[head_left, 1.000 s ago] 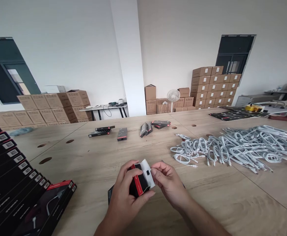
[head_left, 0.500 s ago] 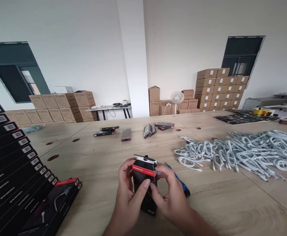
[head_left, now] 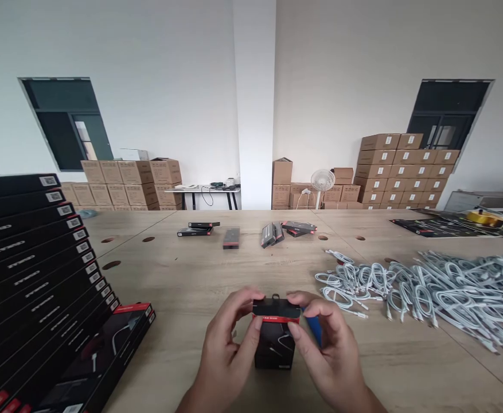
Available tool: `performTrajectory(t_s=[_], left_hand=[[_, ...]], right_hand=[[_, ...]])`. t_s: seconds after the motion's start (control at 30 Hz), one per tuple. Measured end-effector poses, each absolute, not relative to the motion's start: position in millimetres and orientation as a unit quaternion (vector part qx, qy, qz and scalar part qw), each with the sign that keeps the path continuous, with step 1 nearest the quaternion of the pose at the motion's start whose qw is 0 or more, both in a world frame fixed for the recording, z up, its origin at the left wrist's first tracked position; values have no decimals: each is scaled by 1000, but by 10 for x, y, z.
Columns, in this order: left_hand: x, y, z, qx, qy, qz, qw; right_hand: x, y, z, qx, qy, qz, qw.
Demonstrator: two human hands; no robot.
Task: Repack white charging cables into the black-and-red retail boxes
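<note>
1. The fingers of the left hand [head_left: 229,350] and the right hand [head_left: 326,350] were closed narrowly on the top corners of a small black box [head_left: 275,338], thumbs on its front.
2. The box stood upright between both hands, just above the wooden table [head_left: 191,287], near its front edge. A red strip ran under the lid.
3. It looked like thin cardboard: light, a little stiff, easy to dent, so holding it at the edges seemed safest.
4. A blue object [head_left: 314,328] lay just behind the right hand.
5. Coiled white cables [head_left: 427,284] lay in a heap at the right.
6. Black boxes in a leaning row [head_left: 40,269] stood at the left.
</note>
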State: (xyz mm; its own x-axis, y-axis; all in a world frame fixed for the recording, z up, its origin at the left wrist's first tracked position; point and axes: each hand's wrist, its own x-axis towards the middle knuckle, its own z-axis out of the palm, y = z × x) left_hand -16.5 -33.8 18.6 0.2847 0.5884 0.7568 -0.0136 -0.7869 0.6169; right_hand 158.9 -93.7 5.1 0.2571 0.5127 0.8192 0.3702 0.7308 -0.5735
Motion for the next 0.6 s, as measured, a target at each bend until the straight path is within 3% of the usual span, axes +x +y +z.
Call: performTrajectory(t_s=[0.1, 0.33, 0.6], left_hand=[[-231, -347, 261, 812, 146, 521, 218], [-275, -373, 372, 810, 159, 502, 258], [-313, -344, 350, 829, 124, 494, 229]], right_hand=[[1595, -968, 110, -360, -603, 75, 708], [1645, -1035, 248, -368, -647, 73, 664], [1754, -1051, 309, -362, -677, 122, 628]])
